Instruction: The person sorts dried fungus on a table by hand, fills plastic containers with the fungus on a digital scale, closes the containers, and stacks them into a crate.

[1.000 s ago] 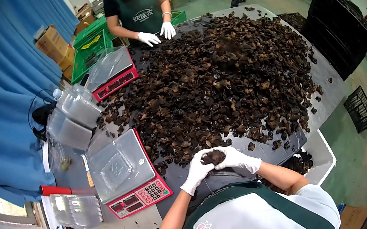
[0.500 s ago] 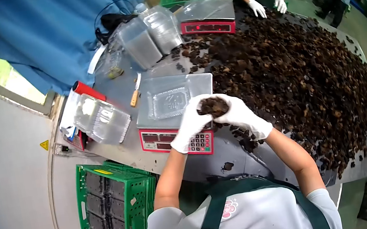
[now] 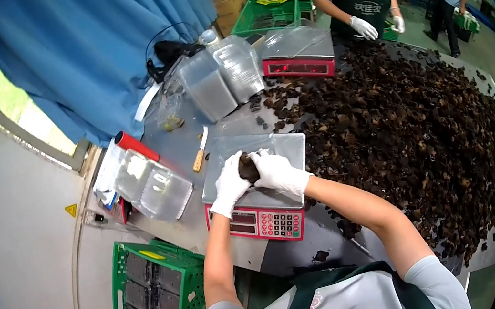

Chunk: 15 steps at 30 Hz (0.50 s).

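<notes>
Clump (image 3: 248, 168) sat between your left hand (image 3: 231, 183) and right hand (image 3: 278, 174), both curled partly closed around it, over the scale (image 3: 262, 204).

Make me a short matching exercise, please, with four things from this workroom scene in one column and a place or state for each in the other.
Things:
1. Handful of wood ear mushrooms
2. Wooden-handled knife
3. Far scale
4. Lower green crate

Places and states:
A. Display showing lit red digits
B. Below the table edge, filled with dark packs
C. Between the gloved left hand and right hand, over the near scale
D. Lying on the tabletop beside the near scale

Right pairs: 1-C, 2-D, 3-A, 4-B.
</notes>
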### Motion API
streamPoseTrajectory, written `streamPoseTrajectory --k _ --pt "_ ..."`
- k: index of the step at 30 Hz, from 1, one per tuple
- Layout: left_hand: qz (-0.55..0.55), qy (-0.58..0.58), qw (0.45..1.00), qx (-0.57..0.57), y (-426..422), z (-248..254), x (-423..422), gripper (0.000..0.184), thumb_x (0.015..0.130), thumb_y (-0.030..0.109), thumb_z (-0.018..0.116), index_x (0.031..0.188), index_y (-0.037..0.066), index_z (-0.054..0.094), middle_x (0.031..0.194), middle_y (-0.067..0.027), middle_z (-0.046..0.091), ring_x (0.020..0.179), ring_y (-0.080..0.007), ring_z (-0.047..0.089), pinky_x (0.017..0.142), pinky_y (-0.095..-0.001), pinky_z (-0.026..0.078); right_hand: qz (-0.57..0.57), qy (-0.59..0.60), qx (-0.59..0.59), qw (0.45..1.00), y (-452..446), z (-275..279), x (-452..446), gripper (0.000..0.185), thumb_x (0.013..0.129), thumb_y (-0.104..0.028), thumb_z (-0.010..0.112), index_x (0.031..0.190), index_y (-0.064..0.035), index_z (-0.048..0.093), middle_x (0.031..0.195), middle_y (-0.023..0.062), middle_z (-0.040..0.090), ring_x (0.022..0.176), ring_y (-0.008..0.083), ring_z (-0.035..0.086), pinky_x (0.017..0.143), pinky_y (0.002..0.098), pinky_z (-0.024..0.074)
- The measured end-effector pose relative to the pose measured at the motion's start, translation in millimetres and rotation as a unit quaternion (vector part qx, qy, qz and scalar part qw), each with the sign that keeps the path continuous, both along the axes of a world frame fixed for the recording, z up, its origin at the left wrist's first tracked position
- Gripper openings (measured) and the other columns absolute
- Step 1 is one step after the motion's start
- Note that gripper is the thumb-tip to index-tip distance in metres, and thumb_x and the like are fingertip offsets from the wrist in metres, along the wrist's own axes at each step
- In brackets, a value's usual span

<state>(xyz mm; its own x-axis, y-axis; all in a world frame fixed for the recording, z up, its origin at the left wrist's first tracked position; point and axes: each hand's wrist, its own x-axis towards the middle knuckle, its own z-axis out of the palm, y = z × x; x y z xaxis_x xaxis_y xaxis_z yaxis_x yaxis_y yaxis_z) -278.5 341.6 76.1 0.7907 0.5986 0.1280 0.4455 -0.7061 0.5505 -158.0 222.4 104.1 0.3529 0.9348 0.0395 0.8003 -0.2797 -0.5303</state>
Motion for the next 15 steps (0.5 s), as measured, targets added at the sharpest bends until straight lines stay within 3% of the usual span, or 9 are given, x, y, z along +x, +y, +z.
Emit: streamPoseTrajectory --k 2,5,8,9,12,13,14,15 --pt "-0.022 0.028 0.999 0.006 -5 0 -8 0.08 0.067 0.022 0.072 0.139 0.017 0.039 0.138 -0.0073 0.045 0.123 -0.0297 0.048 0.098 -0.0396 0.045 0.03 0.015 0.023 0.999 -15 -4 6 0.07 0.071 -0.03 0.076 0.128 -0.0037 0.046 0.125 0.0206 0.051 0.105 0.0353 0.06 0.087 0.0424 0.0502" --pt "-0.02 0.074 0.997 0.025 -16 14 -17 0.09 0.065 0.023 0.073 0.145 0.021 0.031 0.146 -0.0117 0.036 0.127 -0.0327 0.044 0.097 -0.0417 0.046 0.045 0.026 0.053 0.997 -60 25 10 0.064 0.073 -0.027 0.073 0.128 -0.0053 0.049 0.129 0.0169 0.051 0.107 0.0353 0.058 0.088 0.0424 0.0506" --pt "-0.008 0.063 0.995 0.079 -29 39 -30 0.091 0.065 0.022 0.075 0.145 0.02 0.032 0.149 -0.0133 0.031 0.128 -0.0357 0.041 0.099 -0.0433 0.044 0.005 0.004 0.062 0.998 -108 3 28 0.054 0.077 -0.031 0.07 0.123 -0.0096 0.055 0.136 0.0164 0.049 0.111 0.0344 0.057 0.091 0.0424 0.0495" --pt "-0.01 -0.001 0.998 0.055 -35 45 -34 0.084 0.066 0.019 0.076 0.141 0.015 0.04 0.148 -0.0159 0.033 0.13 -0.036 0.039 0.107 -0.0422 0.035 -0.007 0.02 0.027 0.999 -122 -1 36 0.051 0.077 -0.03 0.07 0.122 -0.0109 0.056 0.134 0.0159 0.05 0.112 0.0341 0.056 0.091 0.0419 0.0493" --pt "-0.017 -0.107 0.991 0.077 -54 49 -46 0.064 0.07 0.017 0.074 0.13 0.012 0.053 0.143 -0.0148 0.042 0.127 -0.0336 0.045 0.106 -0.041 0.036 -0.082 -0.022 -0.012 0.996 -174 -38 55 0.053 0.077 -0.028 0.07 0.122 -0.0064 0.057 0.133 0.0156 0.051 0.112 0.0338 0.054 0.093 0.0409 0.0479" --pt "0.011 -0.129 0.986 0.103 -73 58 -48 0.051 0.074 0.014 0.073 0.123 0.01 0.059 0.137 -0.0143 0.048 0.123 -0.0317 0.049 0.103 -0.0403 0.039 -0.107 -0.041 -0.04 0.993 -190 -49 60 0.054 0.077 -0.03 0.071 0.123 -0.0058 0.057 0.134 0.0172 0.05 0.114 0.0343 0.053 0.094 0.0415 0.0472" --pt "0.008 -0.19 0.968 0.162 -82 48 -50 0.041 0.078 0.009 0.072 0.117 0.008 0.062 0.124 -0.0123 0.059 0.108 -0.0249 0.06 0.091 -0.0345 0.048 -0.135 -0.058 -0.071 0.987 -205 -62 62 0.055 0.076 -0.031 0.071 0.123 -0.0052 0.057 0.135 0.0187 0.049 0.116 0.0349 0.052 0.094 0.042 0.0466" --pt "0.024 -0.181 0.982 0.049 -97 40 -55 0.037 0.078 0.008 0.071 0.114 0.006 0.062 0.115 -0.011 0.062 0.098 -0.0221 0.062 0.084 -0.0322 0.051 -0.147 -0.092 -0.063 0.983 -218 -74 59 0.057 0.076 -0.033 0.072 0.122 -0.0046 0.057 0.136 0.02 0.048 0.118 0.0361 0.05 0.095 0.0429 0.0452"
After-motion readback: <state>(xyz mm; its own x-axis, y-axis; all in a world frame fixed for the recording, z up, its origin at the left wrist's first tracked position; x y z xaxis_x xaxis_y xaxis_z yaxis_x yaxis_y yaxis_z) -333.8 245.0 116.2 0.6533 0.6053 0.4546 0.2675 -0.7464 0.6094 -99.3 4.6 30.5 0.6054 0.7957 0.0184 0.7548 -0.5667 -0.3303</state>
